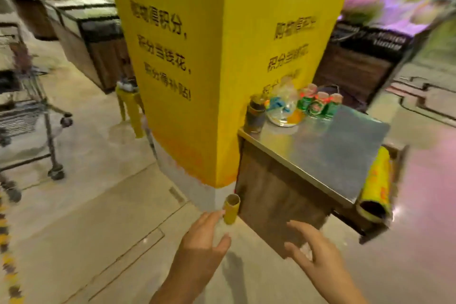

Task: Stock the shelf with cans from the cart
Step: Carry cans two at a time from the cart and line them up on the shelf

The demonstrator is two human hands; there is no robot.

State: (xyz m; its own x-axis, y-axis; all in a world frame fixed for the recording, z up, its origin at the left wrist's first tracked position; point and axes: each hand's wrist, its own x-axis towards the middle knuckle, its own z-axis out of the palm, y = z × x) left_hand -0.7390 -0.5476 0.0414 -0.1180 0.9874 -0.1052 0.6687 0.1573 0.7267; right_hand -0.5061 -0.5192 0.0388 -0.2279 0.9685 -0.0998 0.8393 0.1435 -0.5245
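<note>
Both hands are held out empty near the big yellow square pillar (222,69): left hand (204,237) and right hand (313,252), fingers spread apart. Green cans (318,105) are seen on the steel-topped wooden counter (328,155) beside it, wire shopping cart (27,116) way off left.

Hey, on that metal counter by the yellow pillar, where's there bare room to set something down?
The metal counter is bare over its near and right part, out to the front edge and right corner. The far end is crowded: green cans, a plate with wrappers and a dark jar cluster against the yellow pillar.
</note>
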